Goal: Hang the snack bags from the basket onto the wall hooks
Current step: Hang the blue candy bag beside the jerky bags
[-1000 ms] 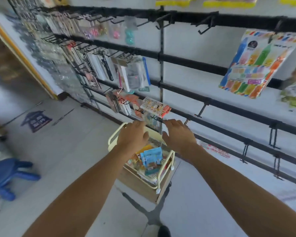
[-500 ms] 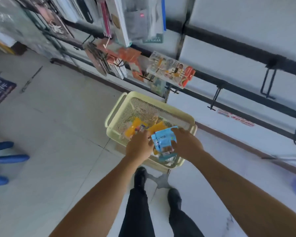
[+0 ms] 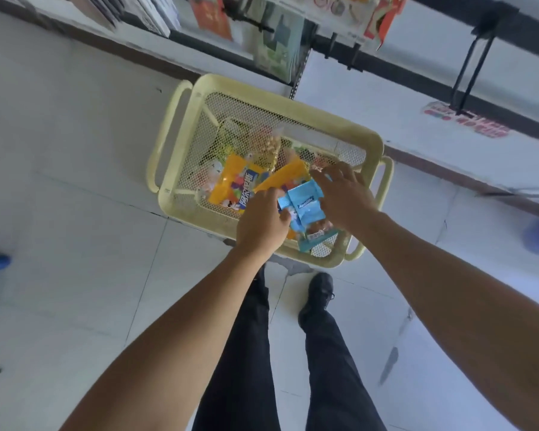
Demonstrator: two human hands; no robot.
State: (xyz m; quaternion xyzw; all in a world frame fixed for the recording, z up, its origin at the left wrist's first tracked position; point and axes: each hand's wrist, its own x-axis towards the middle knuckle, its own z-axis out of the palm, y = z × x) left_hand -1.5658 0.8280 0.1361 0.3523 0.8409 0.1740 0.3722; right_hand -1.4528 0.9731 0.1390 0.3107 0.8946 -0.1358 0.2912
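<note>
At centre frame, a blue snack bag [image 3: 304,209] is pinched between the left hand [image 3: 262,222] and right hand [image 3: 344,197], fingers closed on its edges, above the yellow mesh basket [image 3: 181,144]. The orange bags [image 3: 237,185] beneath could be dragged out if caught. An empty wall hook [image 3: 470,66] waits upper right; the hanging hole could be missed or torn.

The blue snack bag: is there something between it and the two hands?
Nothing visible. Both hands already touch the blue snack bag over the basket: left hand at its left edge, right hand on its right side.
</note>
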